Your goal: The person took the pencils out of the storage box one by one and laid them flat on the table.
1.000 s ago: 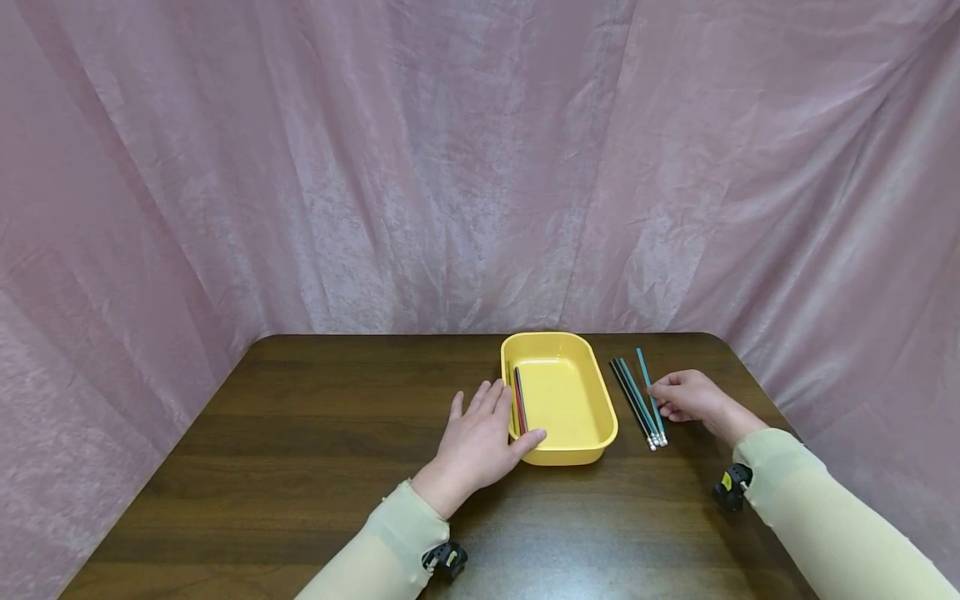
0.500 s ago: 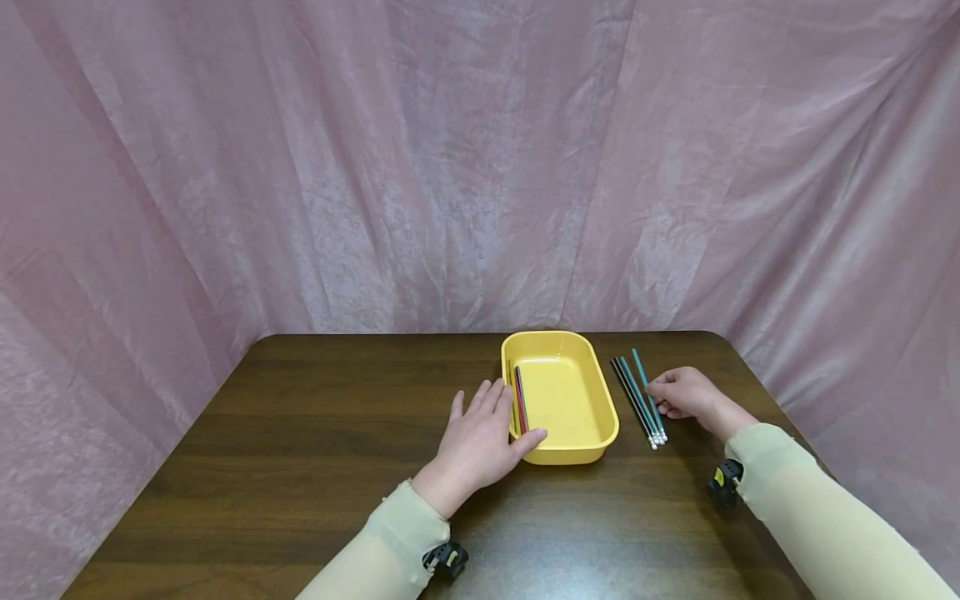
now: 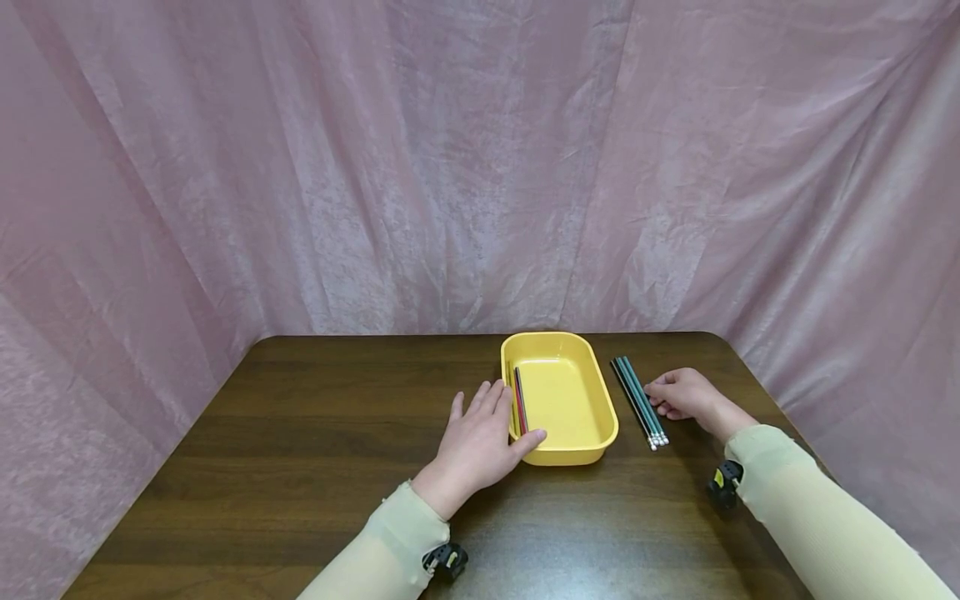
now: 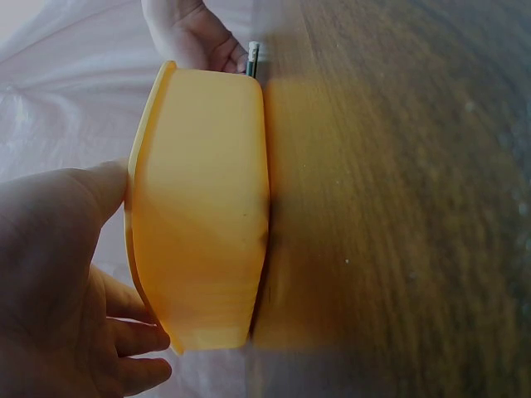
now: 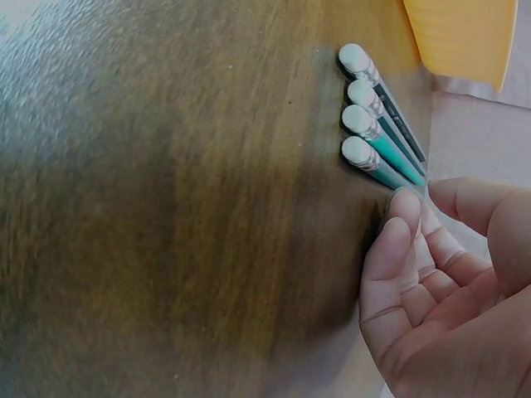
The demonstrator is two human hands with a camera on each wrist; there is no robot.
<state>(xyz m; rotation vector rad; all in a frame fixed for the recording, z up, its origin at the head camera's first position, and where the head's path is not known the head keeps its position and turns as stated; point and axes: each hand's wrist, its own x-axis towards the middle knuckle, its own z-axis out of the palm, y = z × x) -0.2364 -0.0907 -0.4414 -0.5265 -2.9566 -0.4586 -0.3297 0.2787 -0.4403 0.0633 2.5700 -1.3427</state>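
Observation:
My left hand [image 3: 480,442] rests at the near left corner of a yellow plastic tray [image 3: 566,457], its fingers extended along the left side and its thumb over the near rim. In the left wrist view, the thumb and fingertips touch the tray's rim [image 4: 129,224]. To the right of the tray, several pencils [image 3: 639,402] in black and teal lie side by side, white erasers toward me. My right hand [image 3: 693,398] pinches the outermost teal pencil [image 5: 387,172] on the right with its thumb and fingertips. Its far part is hidden behind the fingers in the right wrist view.
Red and dark pencils [image 3: 521,402] lie inside the tray along its left wall. The brown wooden table [image 3: 337,433] ends at a pink curtain [image 3: 465,167] behind it. Both sleeves carry a small black wrist camera [image 3: 446,560].
The right hand has moved the outermost teal pencil left, from a slant apart from the others to lying alongside them. My left hand and the tray look unmoved.

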